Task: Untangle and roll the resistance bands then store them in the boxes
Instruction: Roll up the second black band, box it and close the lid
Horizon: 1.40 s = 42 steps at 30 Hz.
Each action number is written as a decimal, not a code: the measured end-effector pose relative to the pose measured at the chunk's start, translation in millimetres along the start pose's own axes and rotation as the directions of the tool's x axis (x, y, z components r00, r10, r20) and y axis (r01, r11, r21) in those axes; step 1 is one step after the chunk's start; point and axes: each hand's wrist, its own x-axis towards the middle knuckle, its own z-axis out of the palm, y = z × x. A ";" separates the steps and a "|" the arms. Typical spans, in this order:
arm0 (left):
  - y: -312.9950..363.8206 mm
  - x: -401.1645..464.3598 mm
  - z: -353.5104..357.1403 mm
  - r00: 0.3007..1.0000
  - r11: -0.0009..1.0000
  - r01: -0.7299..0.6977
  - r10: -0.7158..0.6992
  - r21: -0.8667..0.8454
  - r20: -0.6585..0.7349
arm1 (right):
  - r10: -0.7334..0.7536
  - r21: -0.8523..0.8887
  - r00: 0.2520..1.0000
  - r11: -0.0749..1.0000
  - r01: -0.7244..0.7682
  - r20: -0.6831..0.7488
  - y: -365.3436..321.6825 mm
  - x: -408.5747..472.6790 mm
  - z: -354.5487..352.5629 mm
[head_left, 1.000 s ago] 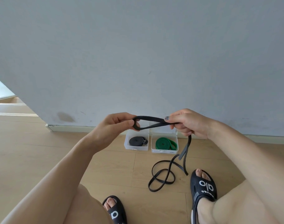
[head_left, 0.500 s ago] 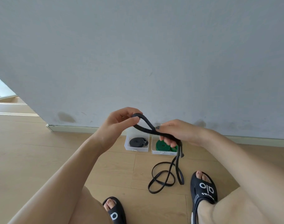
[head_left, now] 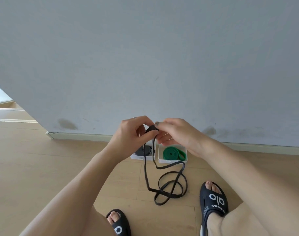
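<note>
A long black resistance band [head_left: 169,186] hangs from my two hands and loops on the wooden floor. Its upper end is folded into a small tight coil between my fingers. My left hand [head_left: 133,132] pinches that coil with thumb and fingers. My right hand [head_left: 176,132] grips it from the other side, fingertips touching the coil. Behind the hands stand two white boxes against the wall: the left box [head_left: 136,156] holds a rolled black band [head_left: 143,150], the right box [head_left: 172,161] holds a rolled green band [head_left: 174,153].
A grey wall [head_left: 145,65] with a skirting board runs just behind the boxes. My feet in black slides rest on the floor, the left slide [head_left: 119,223] and the right slide [head_left: 213,198]. A step edge [head_left: 12,114] shows at the far left.
My hands have come together: the open loop held between them has been folded into a small coil. More of the band now lies slack on the floor.
</note>
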 end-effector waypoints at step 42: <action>8.0 19.3 24.8 0.996 0.995 -0.084 0.085 0.046 -0.017 | 0.073 0.387 0.979 0.922 0.007 -0.192 -3.9 -8.2 -17.3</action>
